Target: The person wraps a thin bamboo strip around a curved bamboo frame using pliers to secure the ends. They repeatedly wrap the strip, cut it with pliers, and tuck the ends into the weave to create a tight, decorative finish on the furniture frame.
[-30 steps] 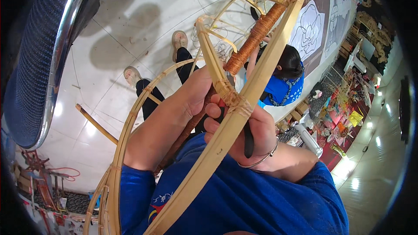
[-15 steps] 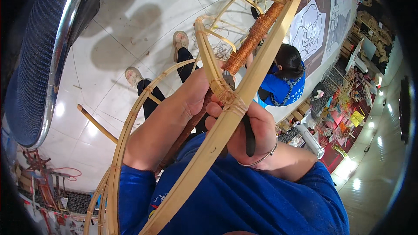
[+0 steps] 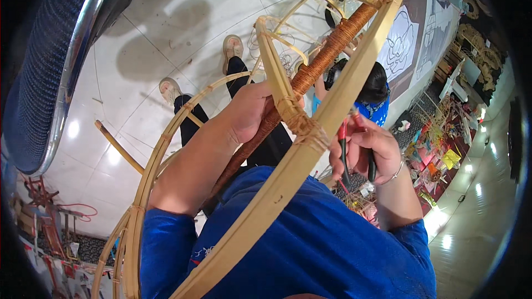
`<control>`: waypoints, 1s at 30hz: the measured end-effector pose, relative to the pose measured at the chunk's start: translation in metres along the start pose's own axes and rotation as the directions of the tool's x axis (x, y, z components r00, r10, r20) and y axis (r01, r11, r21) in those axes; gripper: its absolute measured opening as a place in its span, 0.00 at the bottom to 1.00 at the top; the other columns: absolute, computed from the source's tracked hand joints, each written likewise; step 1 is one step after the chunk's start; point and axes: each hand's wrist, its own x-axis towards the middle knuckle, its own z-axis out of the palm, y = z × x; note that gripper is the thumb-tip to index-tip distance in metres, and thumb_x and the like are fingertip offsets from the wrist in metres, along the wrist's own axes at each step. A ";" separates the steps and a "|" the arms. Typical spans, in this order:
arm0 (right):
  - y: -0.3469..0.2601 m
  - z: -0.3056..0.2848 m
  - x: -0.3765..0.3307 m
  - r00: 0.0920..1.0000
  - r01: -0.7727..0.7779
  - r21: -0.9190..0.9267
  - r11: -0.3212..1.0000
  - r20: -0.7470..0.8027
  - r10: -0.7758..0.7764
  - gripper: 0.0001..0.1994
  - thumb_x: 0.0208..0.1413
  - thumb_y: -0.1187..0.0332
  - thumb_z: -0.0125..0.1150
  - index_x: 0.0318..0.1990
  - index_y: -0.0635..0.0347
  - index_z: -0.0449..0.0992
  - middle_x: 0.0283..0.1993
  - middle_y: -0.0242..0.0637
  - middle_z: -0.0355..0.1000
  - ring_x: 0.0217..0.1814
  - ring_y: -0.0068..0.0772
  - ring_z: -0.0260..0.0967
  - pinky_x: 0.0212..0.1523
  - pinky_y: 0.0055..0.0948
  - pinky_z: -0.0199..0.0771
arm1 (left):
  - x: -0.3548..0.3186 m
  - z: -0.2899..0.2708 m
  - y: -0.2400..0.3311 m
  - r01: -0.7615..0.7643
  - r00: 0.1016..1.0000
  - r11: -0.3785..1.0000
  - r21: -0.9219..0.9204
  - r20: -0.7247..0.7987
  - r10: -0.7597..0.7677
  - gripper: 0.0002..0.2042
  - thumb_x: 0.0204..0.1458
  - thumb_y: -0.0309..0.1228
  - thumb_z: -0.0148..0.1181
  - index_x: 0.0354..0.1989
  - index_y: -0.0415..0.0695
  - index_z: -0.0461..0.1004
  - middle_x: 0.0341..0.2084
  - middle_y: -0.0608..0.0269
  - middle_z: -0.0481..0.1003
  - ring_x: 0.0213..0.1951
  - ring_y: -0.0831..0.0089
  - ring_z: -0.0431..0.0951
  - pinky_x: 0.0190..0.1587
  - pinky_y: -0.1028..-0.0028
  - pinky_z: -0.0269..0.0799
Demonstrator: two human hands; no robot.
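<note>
Two hands busy, left hand (image 3: 252, 112) gripping bamboo frame (image 3: 288, 166), right hand (image 3: 368, 149) clutching pliers (image 3: 343, 155) beside its edge.

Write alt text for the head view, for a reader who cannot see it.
A person in blue sleeves works on a curved bamboo frame: the left hand grips it by a lashed joint, and the right hand holds a red-and-black-handled tool just beside it. Below are a pale tiled floor and another person's dark head.
</note>
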 end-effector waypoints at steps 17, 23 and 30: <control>-0.025 -0.010 0.036 0.765 0.234 -0.927 -0.294 0.362 -0.533 0.18 0.41 0.73 0.58 0.43 0.62 0.66 0.35 0.44 0.67 0.38 0.44 0.67 0.39 0.36 0.67 | -0.026 0.021 -0.017 -0.269 0.899 0.763 0.587 -0.131 0.418 0.23 0.45 0.23 0.60 0.51 0.42 0.59 0.35 0.62 0.69 0.36 0.73 0.74 0.38 0.71 0.72; -0.076 0.013 0.023 0.829 0.296 -0.669 -0.682 0.534 -0.164 0.21 0.39 0.69 0.60 0.46 0.56 0.69 0.37 0.42 0.67 0.39 0.44 0.66 0.40 0.37 0.67 | -0.026 0.015 -0.033 -0.317 0.723 0.281 0.906 0.039 0.690 0.18 0.45 0.24 0.61 0.45 0.41 0.64 0.33 0.59 0.70 0.33 0.70 0.74 0.34 0.75 0.71; -0.096 0.032 0.030 0.843 0.303 -0.409 -0.861 0.536 0.042 0.19 0.38 0.68 0.60 0.44 0.51 0.74 0.40 0.34 0.70 0.42 0.40 0.66 0.41 0.35 0.66 | -0.020 0.009 -0.035 -0.273 0.695 0.130 0.953 0.102 0.712 0.15 0.47 0.27 0.61 0.41 0.41 0.65 0.28 0.63 0.71 0.27 0.82 0.72 0.29 0.82 0.70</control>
